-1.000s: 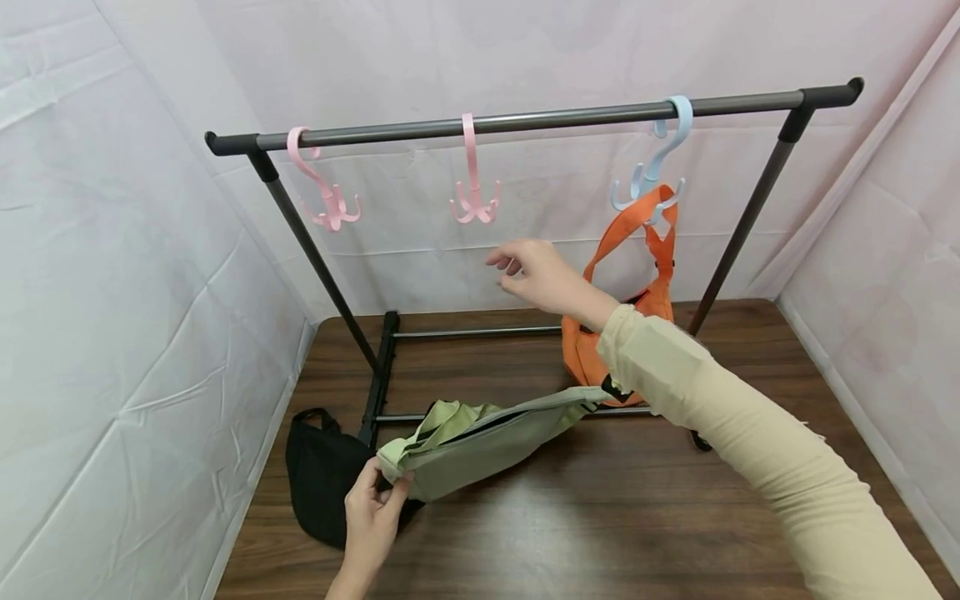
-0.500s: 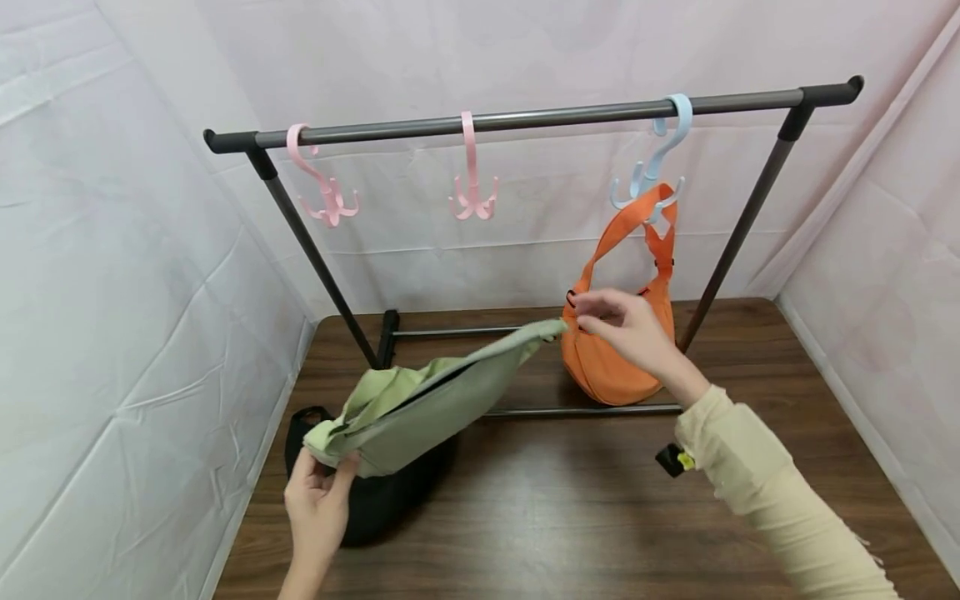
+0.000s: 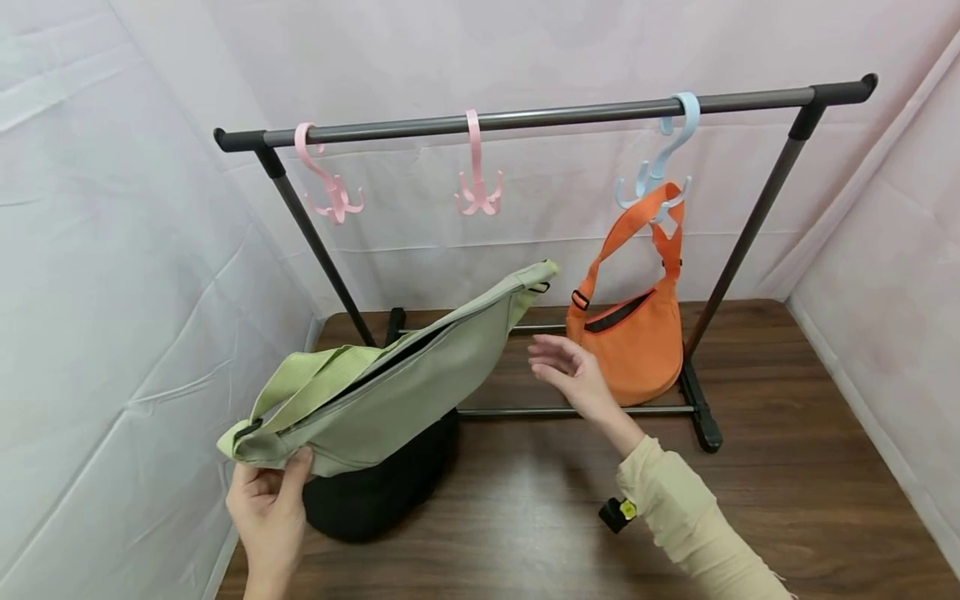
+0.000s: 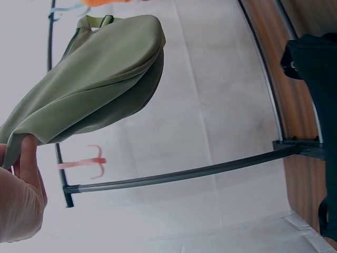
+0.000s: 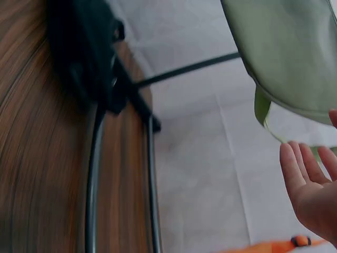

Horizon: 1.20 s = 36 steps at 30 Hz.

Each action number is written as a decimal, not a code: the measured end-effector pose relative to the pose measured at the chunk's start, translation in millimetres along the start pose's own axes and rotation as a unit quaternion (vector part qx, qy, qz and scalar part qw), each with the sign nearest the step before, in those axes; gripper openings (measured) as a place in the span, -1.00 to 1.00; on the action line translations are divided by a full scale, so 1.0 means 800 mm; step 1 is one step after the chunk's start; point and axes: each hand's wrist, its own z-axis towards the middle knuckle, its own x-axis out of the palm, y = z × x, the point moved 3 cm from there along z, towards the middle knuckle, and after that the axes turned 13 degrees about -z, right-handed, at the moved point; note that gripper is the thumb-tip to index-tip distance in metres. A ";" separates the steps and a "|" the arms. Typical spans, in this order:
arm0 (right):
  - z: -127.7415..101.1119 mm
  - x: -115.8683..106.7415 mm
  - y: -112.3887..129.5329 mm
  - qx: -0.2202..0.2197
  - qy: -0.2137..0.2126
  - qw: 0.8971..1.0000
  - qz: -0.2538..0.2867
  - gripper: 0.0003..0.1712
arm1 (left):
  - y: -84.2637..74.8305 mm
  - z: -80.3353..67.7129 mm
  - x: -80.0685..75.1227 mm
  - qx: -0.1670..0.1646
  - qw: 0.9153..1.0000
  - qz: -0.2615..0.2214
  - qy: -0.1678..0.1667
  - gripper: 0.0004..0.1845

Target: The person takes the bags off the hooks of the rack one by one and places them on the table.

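Observation:
A pale green shoulder bag (image 3: 420, 383) is held up at a slant, its dark zip gap facing upward and its strap (image 3: 315, 379) folded along the back. My left hand (image 3: 268, 508) pinches the bag's lower left end between thumb and fingers. In the left wrist view the same bag (image 4: 110, 68) hangs out from the left hand (image 4: 23, 195). My right hand (image 3: 573, 375) is off the bag, a little below its raised right end, with fingers loosely bent and nothing in them. The right wrist view has the right hand (image 5: 316, 195) close to the bag (image 5: 295, 52).
An orange bag (image 3: 637, 342) hangs from the light blue hook (image 3: 656, 167) at the rack's right. Two pink hooks (image 3: 477, 179) hang along the rail (image 3: 570, 117). On the wooden floor (image 3: 540, 508), behind the green bag, lies a black bag (image 3: 375, 500).
My left hand has moved left and down towards me, bringing the green bag higher and larger in view. The right hand has come down from near the hooks to beside the bag.

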 end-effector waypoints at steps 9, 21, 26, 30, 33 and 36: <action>0.014 0.024 0.011 0.054 -0.025 0.995 0.075 -0.51 | -0.016 -0.005 0.008 0.003 0.999 -0.048 -0.011 -0.66; 0.021 0.038 0.000 0.118 -0.030 0.983 0.134 -0.61 | -0.010 -0.010 0.008 -0.010 0.999 -0.043 0.007 -0.61; 0.009 0.034 -0.006 0.126 -0.065 0.983 0.116 -0.82 | 0.005 -0.014 0.001 -0.036 0.999 -0.002 -0.001 -0.58; -0.008 0.025 -0.010 0.131 -0.089 0.983 0.097 -0.83 | 0.018 -0.019 -0.005 -0.061 0.998 0.005 -0.008 -0.60; -0.023 0.017 -0.010 0.130 -0.105 0.983 0.075 -0.82 | 0.029 -0.024 -0.008 -0.087 0.996 -0.009 -0.010 -0.63; -0.038 0.009 -0.011 0.131 -0.119 0.983 0.055 -0.82 | 0.040 -0.029 -0.009 -0.121 0.992 -0.003 -0.019 -0.65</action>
